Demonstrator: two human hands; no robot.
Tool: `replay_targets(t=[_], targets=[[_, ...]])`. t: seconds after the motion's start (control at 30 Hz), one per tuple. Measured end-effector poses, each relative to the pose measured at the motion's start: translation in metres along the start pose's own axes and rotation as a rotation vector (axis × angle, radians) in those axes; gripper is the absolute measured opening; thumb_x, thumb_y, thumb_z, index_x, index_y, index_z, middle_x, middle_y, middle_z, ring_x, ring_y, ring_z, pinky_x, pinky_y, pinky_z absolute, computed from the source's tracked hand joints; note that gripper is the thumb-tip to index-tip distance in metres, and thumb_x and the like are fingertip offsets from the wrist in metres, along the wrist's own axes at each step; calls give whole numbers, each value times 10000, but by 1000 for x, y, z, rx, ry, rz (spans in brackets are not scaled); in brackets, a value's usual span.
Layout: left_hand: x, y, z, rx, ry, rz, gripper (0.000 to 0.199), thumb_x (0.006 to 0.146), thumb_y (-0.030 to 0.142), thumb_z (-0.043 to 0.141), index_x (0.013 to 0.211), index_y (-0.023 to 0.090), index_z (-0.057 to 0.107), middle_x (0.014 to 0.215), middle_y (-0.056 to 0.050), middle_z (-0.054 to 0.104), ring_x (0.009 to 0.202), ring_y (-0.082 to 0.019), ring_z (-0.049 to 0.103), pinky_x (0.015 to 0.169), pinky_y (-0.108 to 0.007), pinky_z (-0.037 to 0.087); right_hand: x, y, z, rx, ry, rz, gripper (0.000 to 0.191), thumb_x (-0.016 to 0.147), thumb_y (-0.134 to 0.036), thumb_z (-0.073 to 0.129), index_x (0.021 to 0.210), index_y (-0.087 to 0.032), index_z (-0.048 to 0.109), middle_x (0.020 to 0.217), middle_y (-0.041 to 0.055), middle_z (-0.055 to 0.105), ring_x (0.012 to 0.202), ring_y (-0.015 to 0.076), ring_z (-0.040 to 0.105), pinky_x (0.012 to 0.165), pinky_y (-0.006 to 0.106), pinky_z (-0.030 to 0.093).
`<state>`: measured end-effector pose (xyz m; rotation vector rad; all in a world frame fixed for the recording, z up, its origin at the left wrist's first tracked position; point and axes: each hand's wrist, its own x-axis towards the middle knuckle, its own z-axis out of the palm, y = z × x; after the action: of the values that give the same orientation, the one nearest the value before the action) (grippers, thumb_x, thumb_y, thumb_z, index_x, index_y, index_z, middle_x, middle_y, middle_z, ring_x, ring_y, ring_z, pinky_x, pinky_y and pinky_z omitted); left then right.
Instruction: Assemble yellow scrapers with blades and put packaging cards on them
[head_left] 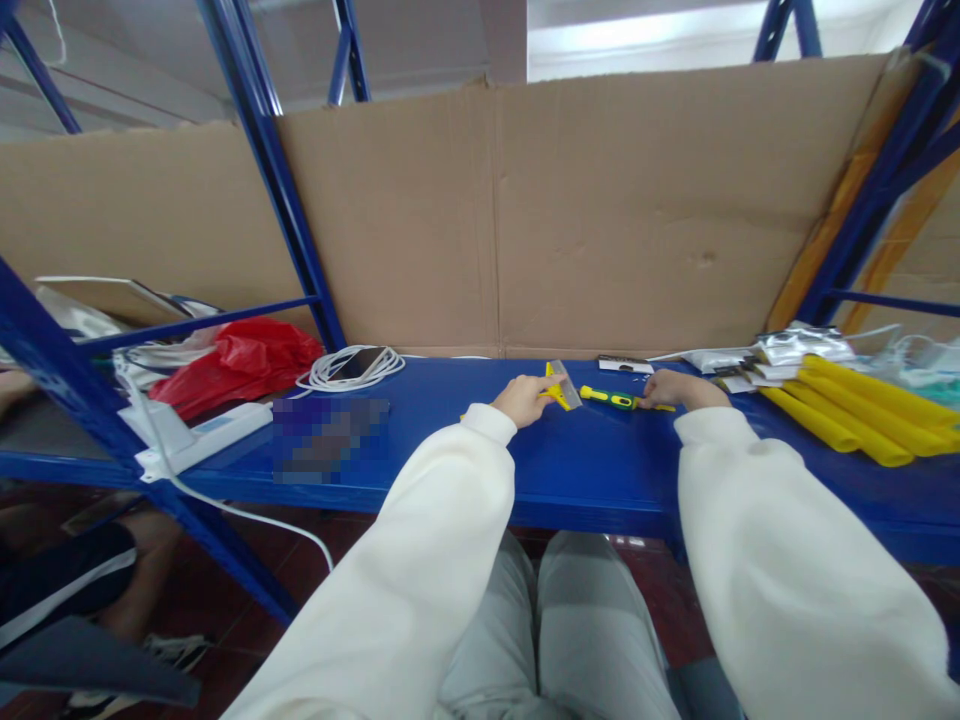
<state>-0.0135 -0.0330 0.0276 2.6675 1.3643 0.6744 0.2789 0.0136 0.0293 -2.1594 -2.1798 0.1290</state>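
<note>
My left hand (523, 401) is closed around a yellow scraper (553, 393) with a flat grey blade that points away to the right. Just right of the blade lies a yellow and green handle (609, 399), like that of a screwdriver. My right hand (670, 390) has its fingers closed at the right end of this handle. A thin yellow piece shows below those fingers, too small to make out. Both hands rest low over the blue tabletop (577, 465).
A small black and white packet (625, 364) lies behind the handle. Yellow rolled sleeves (862, 410) and silver packets (802, 345) are at right. A coiled white cable (349, 370), power strip (225, 430) and red bag (240, 365) lie left. Cardboard (600, 220) walls the back. Another person's leg (142, 560) shows lower left.
</note>
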Motion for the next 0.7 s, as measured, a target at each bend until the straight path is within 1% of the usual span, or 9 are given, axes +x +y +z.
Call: replay_targets(t=[0.13, 0.23, 0.33, 0.47, 0.53, 0.7], targets=[[0, 0, 0, 2, 3, 34, 444, 905, 157, 589, 1330, 286, 603, 1278, -63, 661, 1189, -216, 621, 1028, -336, 464, 5, -1, 5, -23, 14, -15, 154, 632, -253, 764, 541, -210, 647, 604, 69, 662, 614, 239, 667, 527, 318, 514], [0, 0, 0, 11, 4, 35, 428, 904, 149, 585, 1308, 287, 618, 1264, -70, 668, 1169, -213, 633, 1017, -330, 469, 5, -1, 6, 11, -15, -17, 154, 641, -247, 749, 532, -215, 645, 600, 69, 661, 621, 237, 669, 525, 310, 514], [1, 1, 0, 19, 2, 21, 418, 907, 156, 584, 1304, 281, 621, 1251, -84, 674, 1154, -220, 640, 998, -324, 478, 2, -2, 5, 50, -38, -22, 172, 659, -278, 737, 533, -209, 641, 611, 64, 669, 621, 231, 666, 523, 302, 509], [1, 1, 0, 24, -3, 6, 408, 917, 167, 577, 1308, 273, 617, 1251, -84, 675, 1154, -219, 640, 994, -322, 478, 1, -5, 2, 21, 0, 45, 190, 682, -320, 722, 566, -184, 659, 635, 78, 676, 643, 224, 673, 565, 290, 507], [1, 2, -1, 21, -2, 0, 408, 916, 164, 578, 1309, 271, 617, 1255, -79, 673, 1157, -215, 639, 996, -317, 476, 2, -8, 1, -13, 22, 49, 203, 689, -321, 718, 552, -186, 655, 599, 73, 659, 647, 223, 675, 577, 283, 504], [0, 4, -2, -5, 6, -13, 407, 904, 154, 595, 1293, 265, 634, 1263, -70, 670, 1162, -223, 636, 999, -322, 481, 1, -12, 0, 1, 80, 77, 297, 656, -235, 745, 436, -216, 546, 510, 40, 597, 626, 223, 667, 569, 283, 492]])
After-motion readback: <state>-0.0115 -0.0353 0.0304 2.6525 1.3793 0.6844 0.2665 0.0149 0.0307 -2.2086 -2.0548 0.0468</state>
